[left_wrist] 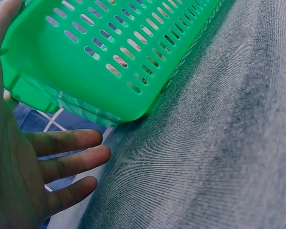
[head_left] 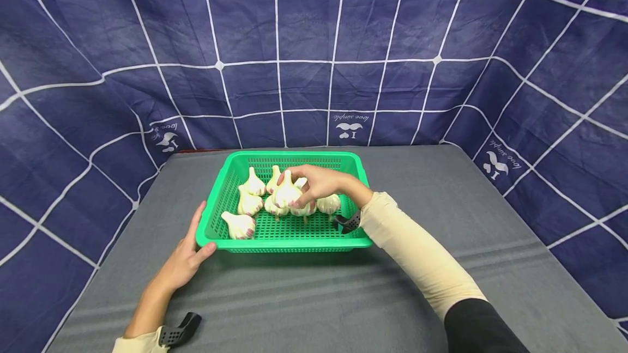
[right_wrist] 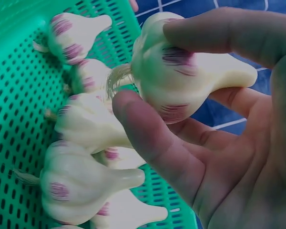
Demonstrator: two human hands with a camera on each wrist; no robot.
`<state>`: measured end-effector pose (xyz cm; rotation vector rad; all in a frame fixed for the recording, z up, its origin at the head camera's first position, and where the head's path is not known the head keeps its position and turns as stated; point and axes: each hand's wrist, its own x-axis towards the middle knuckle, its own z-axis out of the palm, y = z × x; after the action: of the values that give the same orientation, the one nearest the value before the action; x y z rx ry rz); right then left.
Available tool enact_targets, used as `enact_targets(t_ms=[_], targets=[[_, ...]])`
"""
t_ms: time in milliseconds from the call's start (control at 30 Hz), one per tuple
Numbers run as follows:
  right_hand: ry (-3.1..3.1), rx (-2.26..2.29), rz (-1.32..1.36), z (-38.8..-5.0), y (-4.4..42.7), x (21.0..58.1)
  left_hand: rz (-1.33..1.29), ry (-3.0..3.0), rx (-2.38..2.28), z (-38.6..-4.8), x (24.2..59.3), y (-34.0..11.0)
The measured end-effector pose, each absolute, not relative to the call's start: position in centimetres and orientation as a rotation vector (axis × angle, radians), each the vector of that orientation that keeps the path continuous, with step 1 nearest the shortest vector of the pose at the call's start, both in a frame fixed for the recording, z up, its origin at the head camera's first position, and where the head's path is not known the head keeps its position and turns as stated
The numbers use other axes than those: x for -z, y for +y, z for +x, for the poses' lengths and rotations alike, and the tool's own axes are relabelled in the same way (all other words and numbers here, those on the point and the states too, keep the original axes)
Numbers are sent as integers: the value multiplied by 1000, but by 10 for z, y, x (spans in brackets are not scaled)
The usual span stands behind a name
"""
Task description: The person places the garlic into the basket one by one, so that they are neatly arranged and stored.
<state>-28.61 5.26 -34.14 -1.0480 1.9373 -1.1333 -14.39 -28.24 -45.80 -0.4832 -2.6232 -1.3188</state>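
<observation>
My right hand [head_left: 318, 181] pinches a white garlic bulb [head_left: 288, 192] with purple streaks, above other bulbs in a green basket [head_left: 294, 247]. The right wrist view shows thumb and fingers on either side of the held garlic [right_wrist: 181, 71], its neck towards the palm and its roots pointing away. My left hand [head_left: 181, 263] rests against the basket's near left corner, thumb at the front rim. In the left wrist view, three fingers [left_wrist: 76, 162] stretch out straight and spread, off the basket wall [left_wrist: 76, 81]; the index finger is mostly hidden.
Several more garlic bulbs lie in the basket, including one [head_left: 239, 225] at the front left and one [head_left: 328, 204] at the right. The basket stands on a grey cloth-covered table [head_left: 294, 304]. A blue curtain [head_left: 309, 31] with white lines surrounds the back and sides.
</observation>
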Motion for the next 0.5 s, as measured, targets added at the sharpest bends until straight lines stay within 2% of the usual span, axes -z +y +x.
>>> enact_targets(t_ms=[500], targets=[[1808,1123,-1150,-286,33,353,-495,-2614,1332,-144,458,-283]])
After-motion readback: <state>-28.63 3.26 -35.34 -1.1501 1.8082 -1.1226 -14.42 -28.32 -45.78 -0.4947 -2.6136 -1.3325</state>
